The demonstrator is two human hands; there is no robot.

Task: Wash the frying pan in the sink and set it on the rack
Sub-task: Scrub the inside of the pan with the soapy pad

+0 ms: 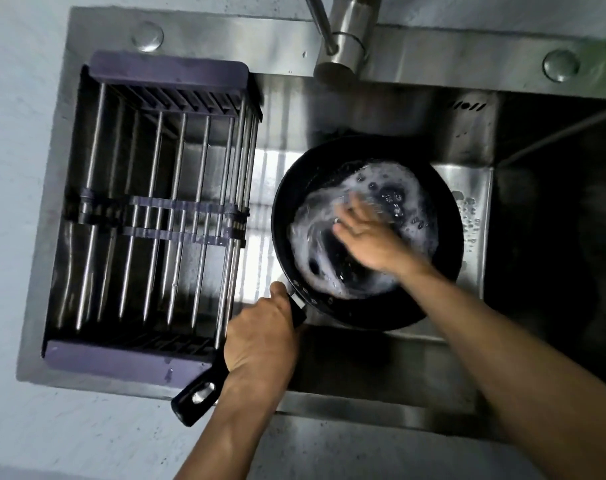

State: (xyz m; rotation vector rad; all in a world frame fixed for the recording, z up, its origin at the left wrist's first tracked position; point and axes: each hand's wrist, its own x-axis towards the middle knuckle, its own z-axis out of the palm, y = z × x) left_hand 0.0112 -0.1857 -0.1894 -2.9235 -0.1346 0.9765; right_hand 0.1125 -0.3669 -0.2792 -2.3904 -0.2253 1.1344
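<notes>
Gripping the black handle (pixel 204 389), the left hand (pixel 260 336) steadied the frying pan (pixel 440 289) inside the sink (pixel 468 348), right of the rack (pixel 163 216), while the right hand's (pixel 367 237) flat fingers scrubbed suds (pixel 329 206); soapy hands risked letting it slip.

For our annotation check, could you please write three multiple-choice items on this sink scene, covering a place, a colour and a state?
1. Where is the rack?
A. left part of the sink
B. on the counter
C. under the pan

2. What colour is the frying pan?
A. red
B. black
C. white

3. What is the left hand doing?
A. hanging idle
B. turning the tap
C. gripping the pan's handle

Answers:
1 A: it sits across the left basin.
2 B: body and handle are black.
3 C: it wraps the handle, while the right hand rubs the foam.
</notes>
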